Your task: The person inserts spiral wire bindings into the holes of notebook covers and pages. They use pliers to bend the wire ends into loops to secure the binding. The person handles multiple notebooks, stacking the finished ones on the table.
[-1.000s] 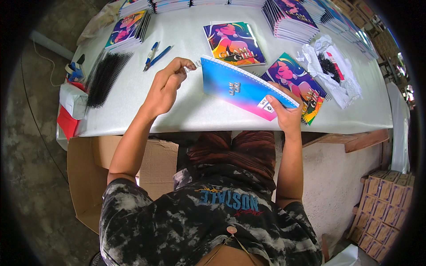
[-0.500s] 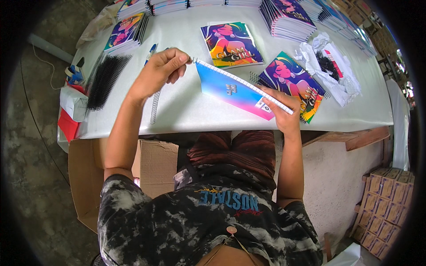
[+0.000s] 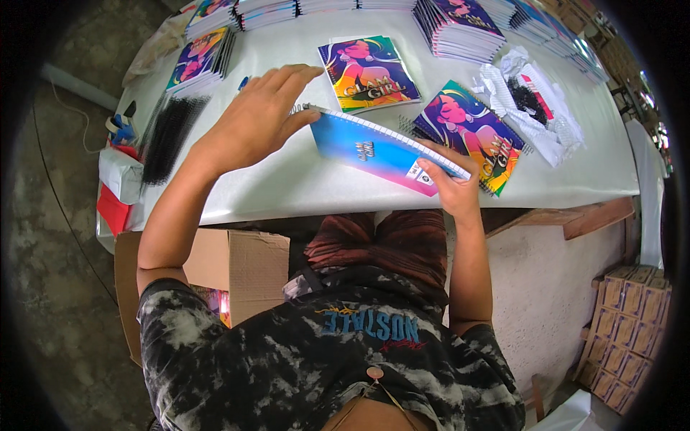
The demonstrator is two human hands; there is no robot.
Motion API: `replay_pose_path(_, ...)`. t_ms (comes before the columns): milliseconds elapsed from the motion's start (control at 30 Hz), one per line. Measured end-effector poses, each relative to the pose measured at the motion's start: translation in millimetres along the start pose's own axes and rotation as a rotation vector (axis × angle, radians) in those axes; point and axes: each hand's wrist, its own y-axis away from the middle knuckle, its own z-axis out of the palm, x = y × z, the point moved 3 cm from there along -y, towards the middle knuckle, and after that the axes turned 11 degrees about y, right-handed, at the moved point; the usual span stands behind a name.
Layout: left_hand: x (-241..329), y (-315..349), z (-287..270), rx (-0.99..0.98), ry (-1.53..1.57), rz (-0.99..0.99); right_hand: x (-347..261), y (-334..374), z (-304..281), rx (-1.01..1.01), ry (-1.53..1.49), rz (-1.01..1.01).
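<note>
Notebook work fills the near edge of the pale grey tabletop (image 3: 302, 179). A blue-to-pink spiral-bound notebook (image 3: 374, 152) is held tilted above the tabletop, its white wire spine running along the upper edge. The right hand (image 3: 449, 188) has a clenched grip on the notebook's lower right corner, thumb on the cover and fingers beneath. The left hand (image 3: 255, 118) lies with fingers stretched out and mostly straight over the notebook's upper left corner, its fingertips touching the spine end there; its grip is not closed around anything that can be seen.

Just beyond the held notebook, a colourful illustrated notebook cover (image 3: 368, 72) lies flat, and a second spiral-bound illustrated notebook (image 3: 471, 133) lies just right of the right hand, partly under the held one. Crumpled clear plastic wrapping with black coils inside (image 3: 535, 108) sits further right. A bundle of black spiral binding coils (image 3: 169, 136) lies at the left of the tabletop, and stacks of notebooks (image 3: 460, 25) line the far edge. A brown cardboard box (image 3: 244, 269) stands under the tabletop on the left.
</note>
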Motion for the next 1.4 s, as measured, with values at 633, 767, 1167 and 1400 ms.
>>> replay_pose_path(633,23,-16,-14,-0.464,-0.276,-0.140,-2,12,15,-0.010,0.148,-0.127)
replay_pose_path(767,6,4,-5,-0.126,-0.198,0.174,-5,13,17,0.010,0.157,-0.141)
replay_pose_path(1167,-15,78,75,0.297,-0.498,0.482,-13,14,27,0.065,0.271,-0.322)
replay_pose_path(1400,-27,112,124,-0.618,-0.049,-0.202,-6,21,37,0.079,0.268,-0.414)
